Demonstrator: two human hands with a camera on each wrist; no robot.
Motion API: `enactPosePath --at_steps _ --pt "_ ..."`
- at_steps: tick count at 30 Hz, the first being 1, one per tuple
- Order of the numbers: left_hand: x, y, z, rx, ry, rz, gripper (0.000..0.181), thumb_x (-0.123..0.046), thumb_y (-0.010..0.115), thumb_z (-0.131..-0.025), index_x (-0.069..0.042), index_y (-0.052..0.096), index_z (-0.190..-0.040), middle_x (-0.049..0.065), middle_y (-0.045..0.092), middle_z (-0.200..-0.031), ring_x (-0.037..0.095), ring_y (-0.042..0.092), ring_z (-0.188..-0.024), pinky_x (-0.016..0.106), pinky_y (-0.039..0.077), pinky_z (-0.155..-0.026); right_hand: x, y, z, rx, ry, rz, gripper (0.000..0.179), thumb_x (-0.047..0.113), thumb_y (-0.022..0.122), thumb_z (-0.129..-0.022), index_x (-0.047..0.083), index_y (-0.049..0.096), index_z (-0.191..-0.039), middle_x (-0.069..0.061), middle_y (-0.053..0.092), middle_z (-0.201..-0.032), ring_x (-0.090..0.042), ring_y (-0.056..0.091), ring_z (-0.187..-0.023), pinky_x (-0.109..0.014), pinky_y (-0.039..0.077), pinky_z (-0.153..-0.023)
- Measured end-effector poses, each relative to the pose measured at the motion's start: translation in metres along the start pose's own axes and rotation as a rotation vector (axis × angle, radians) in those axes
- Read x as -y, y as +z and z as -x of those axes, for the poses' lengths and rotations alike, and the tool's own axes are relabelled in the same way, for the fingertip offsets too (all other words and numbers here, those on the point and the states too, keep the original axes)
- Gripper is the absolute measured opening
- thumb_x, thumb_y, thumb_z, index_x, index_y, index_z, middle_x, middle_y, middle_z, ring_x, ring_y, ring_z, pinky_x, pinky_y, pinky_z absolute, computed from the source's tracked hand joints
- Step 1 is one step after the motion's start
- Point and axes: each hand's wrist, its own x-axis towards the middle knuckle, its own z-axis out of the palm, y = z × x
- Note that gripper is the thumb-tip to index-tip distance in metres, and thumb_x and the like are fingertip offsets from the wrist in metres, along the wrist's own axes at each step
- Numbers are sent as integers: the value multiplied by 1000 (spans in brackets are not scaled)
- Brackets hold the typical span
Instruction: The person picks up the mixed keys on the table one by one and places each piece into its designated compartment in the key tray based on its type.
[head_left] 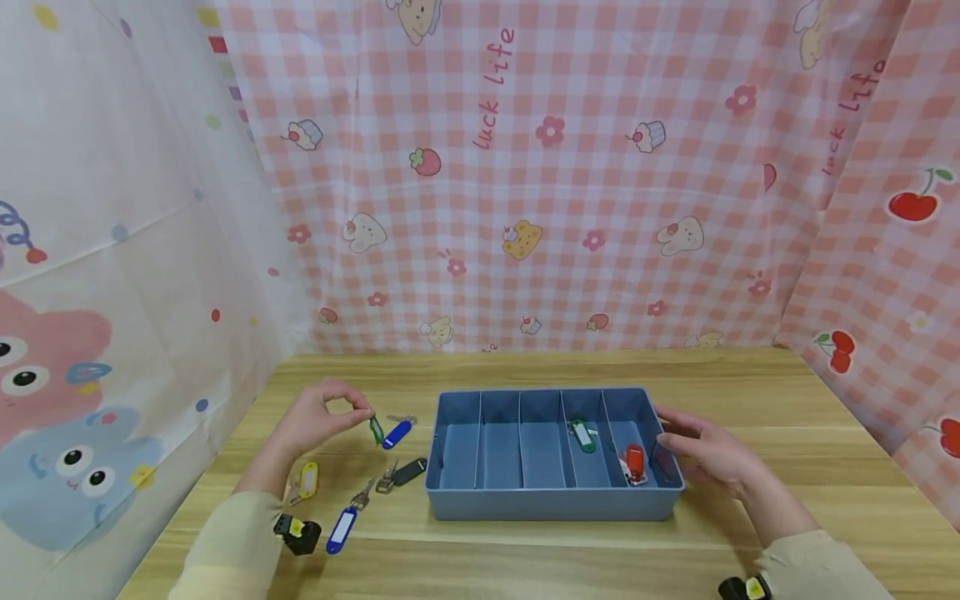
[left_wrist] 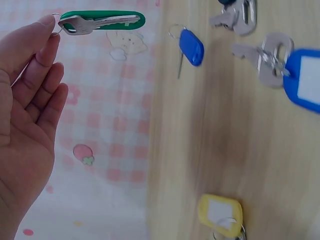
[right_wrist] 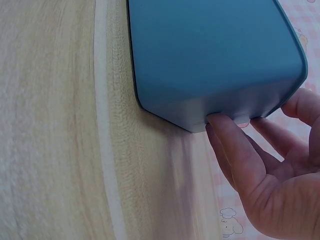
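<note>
1. One by one, apparently sorting: pinching green-tagged key point(left_wrist: 102, 22) in left hand point(head_left: 322, 421), 9 o'clock of divided box point(head_left: 551, 505).
2. Touching box at 3 o'clock with right hand point(head_left: 703, 452) unclenched.
3. Likely needing carry toward 3 o'clock.

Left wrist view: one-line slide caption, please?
Left hand holding up a green key tag with its key; a yellow tag lies on the wooden table.

Lower left of frame: beige left sleeve point(head_left: 232, 543), black left-wrist camera point(head_left: 303, 542) with yellow label point(head_left: 296, 527). Lower right: beige right sleeve point(head_left: 821, 571), black right-wrist camera point(head_left: 731, 589), yellow marking point(head_left: 754, 588).
</note>
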Motion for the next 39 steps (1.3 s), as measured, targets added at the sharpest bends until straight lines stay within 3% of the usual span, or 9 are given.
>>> enactPosePath --at_steps 10,29,39 --pt "-18 5 -12 -21 35 -17 6 -18 79 -86 -17 74 -85 -1 65 -95 26 59 -99 54 45 -90 1 0 0 10 -13 -2 66 14 55 -101 -7 20 -153 -37 17 -154 -47 37 -133 -57 45 -97" --pt "-53 21 -38 -30 136 63 7 -14 79 -85 -15 74 -82 -3 65 -91 24 59 -99 56 42 -97 -1 -2 0 -3 1 22 64 17 54 -102 -4 21 -154 -36 19 -154 -48 34 -135 -60 43 -98" --pt "-73 28 -49 -32 187 81 5 -14 79 -86 -14 74 -84 -4 68 -89 22 61 -97 54 41 -100 0 0 0 3 -7 9 64 14 54 -102 -8 22 -152 -36 19 -154 -46 38 -134 -53 47 -96"
